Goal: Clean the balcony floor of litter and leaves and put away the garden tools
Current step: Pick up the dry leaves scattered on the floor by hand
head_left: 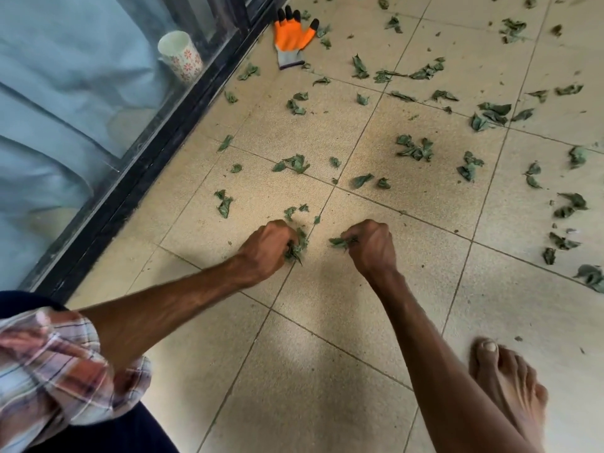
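Left hand (266, 248): fingers curled into a fist low over the beige speckled tile floor (327, 322), clamped on a bunch of crumpled green leaves (296, 249). Right hand (372, 248): also a fist, gripping a smaller tuft of green leaves (339, 242) that protrudes toward the left hand. The two hands are near each other but apart.

Loose green leaves (415, 148) lie scattered across the tiles ahead and to the right. An orange-and-grey work glove with black fingertips (292, 37) lies flat on the floor just beside the black sliding-door frame (157, 152).

Behind the glass stands a white cylindrical cup with a red flower print (180, 55). Its contents cannot be told from this angle. A bare foot (510, 387) rests on the tiles at lower right.
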